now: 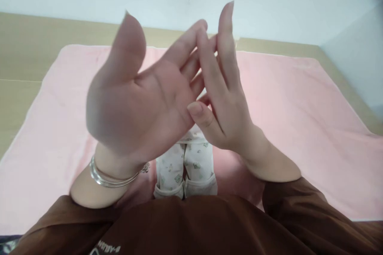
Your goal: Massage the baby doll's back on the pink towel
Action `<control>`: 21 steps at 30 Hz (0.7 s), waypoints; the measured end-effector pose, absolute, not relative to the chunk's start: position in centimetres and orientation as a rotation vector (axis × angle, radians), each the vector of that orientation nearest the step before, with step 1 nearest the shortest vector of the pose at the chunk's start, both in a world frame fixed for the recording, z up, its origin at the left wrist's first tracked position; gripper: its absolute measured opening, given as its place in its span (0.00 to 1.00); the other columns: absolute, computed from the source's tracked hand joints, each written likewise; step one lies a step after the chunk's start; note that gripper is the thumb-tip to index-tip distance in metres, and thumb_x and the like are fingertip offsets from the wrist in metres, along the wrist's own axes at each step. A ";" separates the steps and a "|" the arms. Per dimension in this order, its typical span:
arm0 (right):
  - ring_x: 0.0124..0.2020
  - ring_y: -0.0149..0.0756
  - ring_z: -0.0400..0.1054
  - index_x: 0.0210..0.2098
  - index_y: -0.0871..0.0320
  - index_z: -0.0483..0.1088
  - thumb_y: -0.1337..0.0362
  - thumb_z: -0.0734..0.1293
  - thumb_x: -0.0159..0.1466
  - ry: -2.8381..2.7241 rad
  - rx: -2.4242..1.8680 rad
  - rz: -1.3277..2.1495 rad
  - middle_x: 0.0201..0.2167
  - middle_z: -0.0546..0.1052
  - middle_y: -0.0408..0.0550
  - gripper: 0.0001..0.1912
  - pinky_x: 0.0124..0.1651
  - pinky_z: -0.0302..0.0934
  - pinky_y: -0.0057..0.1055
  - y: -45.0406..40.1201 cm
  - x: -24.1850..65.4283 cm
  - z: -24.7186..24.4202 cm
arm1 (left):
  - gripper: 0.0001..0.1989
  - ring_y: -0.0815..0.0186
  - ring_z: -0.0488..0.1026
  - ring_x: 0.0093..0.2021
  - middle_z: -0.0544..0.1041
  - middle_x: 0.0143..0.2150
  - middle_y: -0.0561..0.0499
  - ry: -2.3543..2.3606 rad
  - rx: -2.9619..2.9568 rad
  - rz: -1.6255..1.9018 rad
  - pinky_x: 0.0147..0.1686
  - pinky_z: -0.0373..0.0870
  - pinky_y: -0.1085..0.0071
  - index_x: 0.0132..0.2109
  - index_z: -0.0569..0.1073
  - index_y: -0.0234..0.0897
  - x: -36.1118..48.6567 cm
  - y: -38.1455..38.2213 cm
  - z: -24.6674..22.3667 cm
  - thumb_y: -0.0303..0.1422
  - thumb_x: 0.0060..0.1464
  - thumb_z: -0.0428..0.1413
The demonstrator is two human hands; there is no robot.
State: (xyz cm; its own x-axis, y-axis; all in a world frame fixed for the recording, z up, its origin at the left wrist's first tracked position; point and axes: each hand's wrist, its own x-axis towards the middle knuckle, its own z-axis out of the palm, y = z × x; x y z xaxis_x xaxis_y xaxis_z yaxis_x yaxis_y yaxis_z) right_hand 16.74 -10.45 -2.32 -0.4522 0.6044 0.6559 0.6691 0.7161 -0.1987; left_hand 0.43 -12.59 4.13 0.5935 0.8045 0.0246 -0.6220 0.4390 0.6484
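White cloth trousers with a green print and rolled cuffs [170, 167] lie on the pink blanket [299, 127] below me; my open left hand [143, 107] and right hand [231, 115] meet at the fingers, gripping nothing. Dropping low, my silver bracelet [112, 184] could snag that cloth!

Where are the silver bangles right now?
In the head view, left of centre, the silver bangles circle the wrist of the left hand, above the brown sleeve.
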 end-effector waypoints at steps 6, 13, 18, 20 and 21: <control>0.80 0.59 0.29 0.74 0.61 0.51 0.33 0.55 0.69 -2.280 -0.933 -0.127 0.77 0.49 0.63 0.48 0.77 0.42 0.66 -12.4 15.3 -2.8 | 0.46 0.66 0.52 0.74 0.60 0.74 0.51 0.232 0.670 1.007 0.69 0.55 0.68 0.75 0.52 0.34 -1.3 -11.9 4.6 0.58 0.66 0.19; 0.80 0.57 0.31 0.74 0.67 0.50 0.33 0.57 0.68 -2.331 -0.935 -0.115 0.77 0.51 0.62 0.50 0.79 0.40 0.58 -13.6 14.3 -2.8 | 0.39 0.64 0.54 0.71 0.51 0.77 0.45 0.179 0.617 1.072 0.62 0.59 0.68 0.74 0.53 0.29 -1.9 -11.5 4.5 0.34 0.62 0.18; 0.80 0.49 0.27 0.74 0.63 0.52 0.33 0.57 0.68 -2.418 -0.923 -0.171 0.76 0.52 0.61 0.49 0.80 0.42 0.53 -15.0 13.9 -2.5 | 0.47 0.59 0.54 0.71 0.51 0.76 0.48 0.188 0.593 1.151 0.58 0.63 0.62 0.72 0.55 0.27 -1.7 -11.1 4.4 0.32 0.51 0.14; 0.80 0.48 0.29 0.73 0.58 0.55 0.33 0.56 0.69 -2.386 -0.974 -0.180 0.76 0.54 0.57 0.45 0.79 0.44 0.56 -15.3 13.7 -2.6 | 0.51 0.58 0.55 0.69 0.49 0.76 0.50 0.244 0.566 1.154 0.53 0.64 0.60 0.72 0.57 0.30 -1.5 -10.9 4.5 0.34 0.48 0.11; 0.80 0.48 0.31 0.72 0.56 0.56 0.33 0.55 0.70 -2.363 -0.989 -0.190 0.76 0.56 0.55 0.43 0.79 0.45 0.57 -15.3 13.6 -2.7 | 0.51 0.58 0.56 0.69 0.49 0.76 0.50 0.261 0.557 1.152 0.52 0.64 0.60 0.72 0.57 0.32 -1.4 -10.9 4.6 0.34 0.49 0.11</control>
State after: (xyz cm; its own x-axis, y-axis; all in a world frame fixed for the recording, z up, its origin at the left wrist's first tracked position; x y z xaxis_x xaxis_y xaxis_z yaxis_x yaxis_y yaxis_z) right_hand 13.59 -15.31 -2.69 -0.5675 0.6115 0.5513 0.6917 0.7173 -0.0837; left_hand -1.36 -10.92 4.55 0.3960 0.9143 0.0848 -0.7887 0.2913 0.5414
